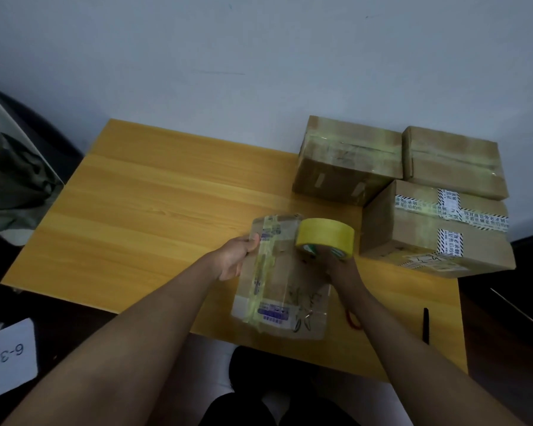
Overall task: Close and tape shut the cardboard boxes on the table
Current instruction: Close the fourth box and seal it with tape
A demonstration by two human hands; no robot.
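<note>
Gripping a small cardboard box point(282, 281) at lower centre of the frame, my left hand point(235, 256) curls its thumb over the box's upper left edge while my right hand point(336, 264) clutches a roll of yellow tape point(325, 238) against the box's upper right corner. The box sits low over the near edge of the wooden table point(166, 210); I cannot tell whether it rests there or is lifted clear. Pale yellowish tape already runs in strips down its top face, so I judge this box to be in the taping step, nearly sealed or being checked. Three larger cardboard boxes point(348, 161) point(453, 161) point(434, 229) crowd the upper right of the table, closed and streaked with tape, which suggests most of the job is done. Whether a free tape end is pulled out I cannot make out in the blur. Next, as I read it, comes finding that end, pressing it onto any open seam and drawing the roll across with the left hand steadying. A dark pen-like object point(425, 325) lies at lower right, a card marked 6-3 point(11, 356) at lower left.
</note>
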